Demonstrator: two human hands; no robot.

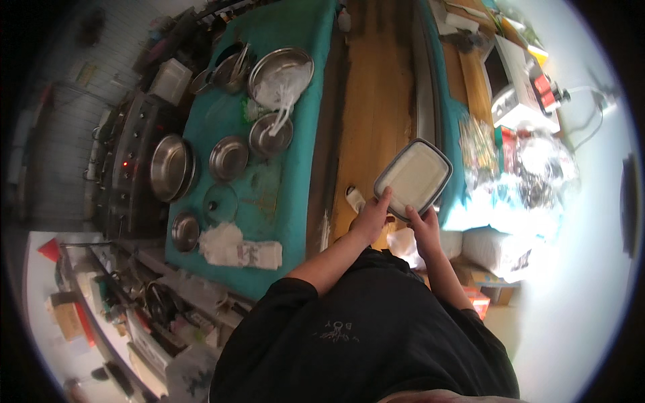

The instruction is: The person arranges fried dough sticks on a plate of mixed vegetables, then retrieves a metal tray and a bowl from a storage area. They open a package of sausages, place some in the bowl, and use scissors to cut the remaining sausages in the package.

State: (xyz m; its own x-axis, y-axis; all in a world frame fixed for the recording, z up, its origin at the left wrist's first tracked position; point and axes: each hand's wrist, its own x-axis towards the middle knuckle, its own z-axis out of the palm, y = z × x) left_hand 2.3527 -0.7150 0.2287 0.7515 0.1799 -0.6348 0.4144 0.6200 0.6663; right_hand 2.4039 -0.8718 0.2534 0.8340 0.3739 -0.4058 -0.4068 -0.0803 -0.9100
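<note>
Both of my hands hold one rectangular container with a dark rim and a pale, flat top or inside [414, 176], out in front of my body above the wooden floor. My left hand [372, 216] grips its near left corner, the thumb lying over the rim. At the near edge, my right hand [424, 226] has its thumb on the rim and its fingers beneath. Whether the pale surface is a lid or the contents, I cannot tell. The container is tilted a little and touches nothing but my hands.
Left stands a green-covered table [262, 226] with steel bowls [229, 158], a glass lid [220, 204], a large basin [262, 65] holding a plastic bag, and white cloths or bags [242, 249]. Beyond is a stove [132, 161]. A counter with a microwave [519, 85] and plastic-wrapped goods [539, 161] stands right.
</note>
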